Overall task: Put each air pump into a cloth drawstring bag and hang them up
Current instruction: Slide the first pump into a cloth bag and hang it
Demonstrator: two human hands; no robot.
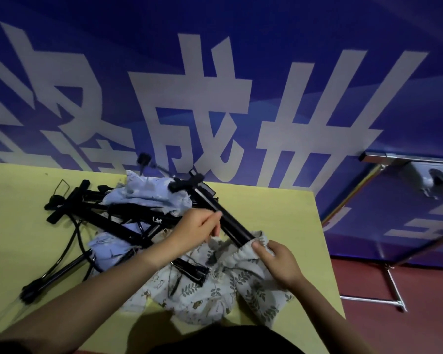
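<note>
A black air pump [221, 217] slants down to the right, its T-handle [187, 183] up and its lower end inside the mouth of a leaf-print cloth drawstring bag [237, 254]. My left hand [198, 229] grips the pump's tube about halfway along. My right hand [276, 260] pinches the bag's gathered rim and holds the mouth open. Several more black pumps [87, 208] lie tangled with hoses on the yellow table [279, 208], mixed with pale blue cloth bags [149, 195].
More printed bags [197, 297] lie heaped near the table's front edge. A blue banner wall [215, 85] with large white characters stands behind the table. A metal frame stand [391, 277] rests on the red floor to the right.
</note>
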